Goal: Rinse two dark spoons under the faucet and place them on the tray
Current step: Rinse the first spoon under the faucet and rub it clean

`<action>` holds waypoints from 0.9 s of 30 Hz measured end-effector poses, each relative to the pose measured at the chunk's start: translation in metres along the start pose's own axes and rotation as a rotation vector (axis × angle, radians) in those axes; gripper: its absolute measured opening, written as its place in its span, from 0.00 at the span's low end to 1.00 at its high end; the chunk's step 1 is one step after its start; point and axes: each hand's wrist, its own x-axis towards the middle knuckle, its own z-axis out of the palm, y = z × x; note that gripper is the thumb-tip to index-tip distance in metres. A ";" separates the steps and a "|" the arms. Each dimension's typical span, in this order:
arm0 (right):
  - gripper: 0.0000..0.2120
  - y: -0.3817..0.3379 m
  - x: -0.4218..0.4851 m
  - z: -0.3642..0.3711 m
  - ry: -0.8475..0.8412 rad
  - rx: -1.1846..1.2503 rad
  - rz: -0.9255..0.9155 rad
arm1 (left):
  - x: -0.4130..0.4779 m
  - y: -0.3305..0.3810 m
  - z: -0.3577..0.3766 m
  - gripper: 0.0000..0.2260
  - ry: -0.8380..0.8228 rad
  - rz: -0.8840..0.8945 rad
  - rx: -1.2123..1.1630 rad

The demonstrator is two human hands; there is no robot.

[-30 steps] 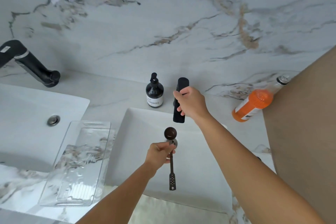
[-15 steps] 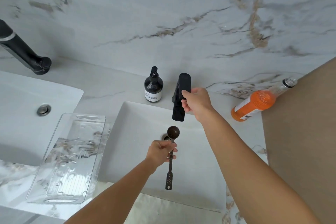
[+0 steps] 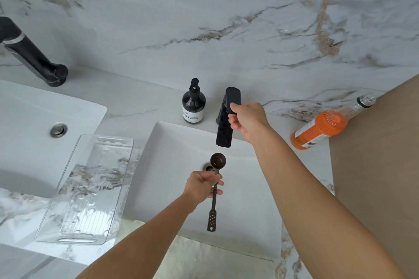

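Observation:
My left hand (image 3: 203, 184) is shut on a dark long-handled spoon (image 3: 217, 161), holding it by the upper handle over the white sink (image 3: 172, 156), bowl up just below the spout of the black faucet (image 3: 224, 133). My right hand (image 3: 247, 120) grips the faucet's flat lever, which is lifted. I see no water stream. The clear plastic tray (image 3: 90, 188) lies on the counter left of the sink with no spoon on it. Only one spoon shows.
A dark pump bottle (image 3: 193, 104) stands behind the sink, left of the faucet. An orange bottle (image 3: 322, 129) lies on its side at the right beside a tan panel (image 3: 381, 165). A second sink (image 3: 34, 120) and black faucet (image 3: 31, 56) are at the left.
My right hand has raised the faucet lever from lying flat on the spout. The spoon in my left hand stays under the spout. The view has shifted slightly.

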 end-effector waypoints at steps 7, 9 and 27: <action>0.07 -0.004 0.001 0.002 0.002 -0.003 0.016 | 0.003 0.006 0.003 0.05 0.005 0.004 -0.004; 0.12 -0.003 0.001 0.003 0.015 0.007 0.021 | 0.004 0.009 0.002 0.06 0.010 0.003 0.011; 0.08 0.078 0.010 -0.034 0.205 -0.157 0.053 | -0.001 0.008 -0.003 0.06 0.026 0.021 -0.017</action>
